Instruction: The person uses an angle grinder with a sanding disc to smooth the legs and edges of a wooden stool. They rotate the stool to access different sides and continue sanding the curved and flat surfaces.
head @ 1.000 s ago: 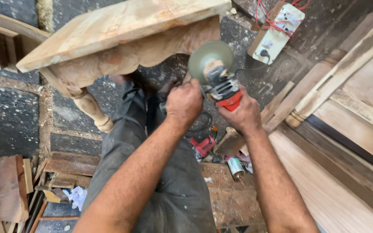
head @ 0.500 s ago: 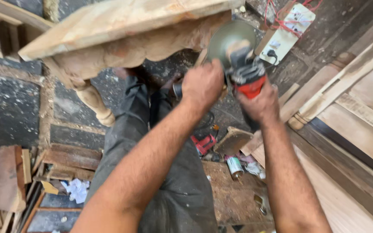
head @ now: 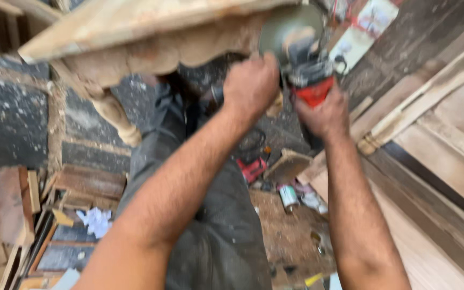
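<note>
Grinder (head: pixel 304 64) raised at carved edge of wooden table (head: pixel 135 32), disc facing up-left toward wood. Left hand (head: pixel 251 86) fingers closed round side handle; right hand (head: pixel 323 110) closed round red body, below-right of disc.

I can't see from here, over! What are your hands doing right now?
Left hand and right hand both grip the red angle grinder. Disc up at the carved wooden table edge. Nothing blocking.

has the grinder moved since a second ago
Yes. The grinder has gone up toward the wooden table; its disc now meets the table's carved edge, where earlier it hung below it.
</note>
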